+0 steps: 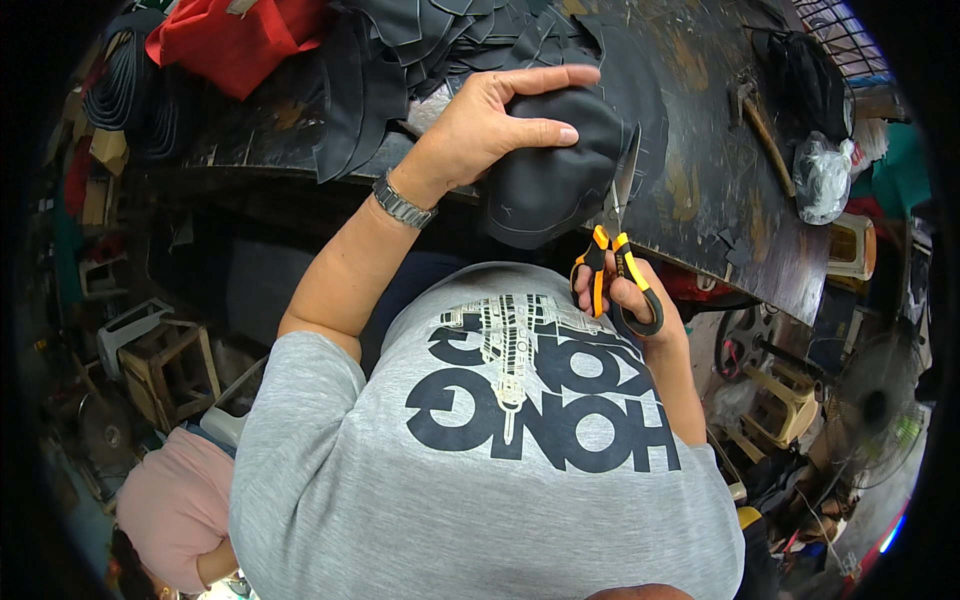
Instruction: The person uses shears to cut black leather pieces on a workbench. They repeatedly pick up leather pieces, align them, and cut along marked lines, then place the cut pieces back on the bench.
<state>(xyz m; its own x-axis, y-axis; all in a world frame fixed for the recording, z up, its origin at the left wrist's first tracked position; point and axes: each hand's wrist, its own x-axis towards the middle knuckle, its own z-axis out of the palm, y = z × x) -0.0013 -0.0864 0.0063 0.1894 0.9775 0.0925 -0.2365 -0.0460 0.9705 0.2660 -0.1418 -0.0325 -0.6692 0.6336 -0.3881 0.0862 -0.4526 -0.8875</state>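
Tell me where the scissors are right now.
In the head view, the scissors are right of centre, held in the right hand, blades up against the dark fabric piece that the left hand holds.

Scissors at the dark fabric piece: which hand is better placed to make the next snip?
Right. The right hand has its fingers through the scissors, blades at the dark fabric piece. The left hand is busy gripping that piece on the workbench.
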